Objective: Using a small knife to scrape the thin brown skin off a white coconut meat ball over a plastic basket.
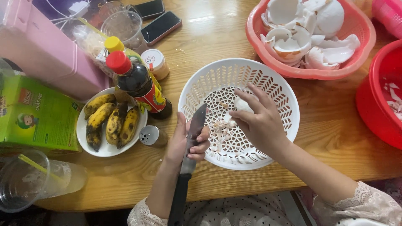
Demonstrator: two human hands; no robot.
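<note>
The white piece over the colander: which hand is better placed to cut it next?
The left hand. It grips the knife, whose blade points toward the white piece. The right hand pinches that piece over the white colander, so it likely steadies it.

Banana plate (83, 138) left of colander (284, 96); bottles (140, 83) between.

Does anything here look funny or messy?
The left hand grips the knife by its blade, not the black handle, which looks odd. The bananas on the plate are blotched dark brown. Small peel bits lie scattered in the white colander.
</note>
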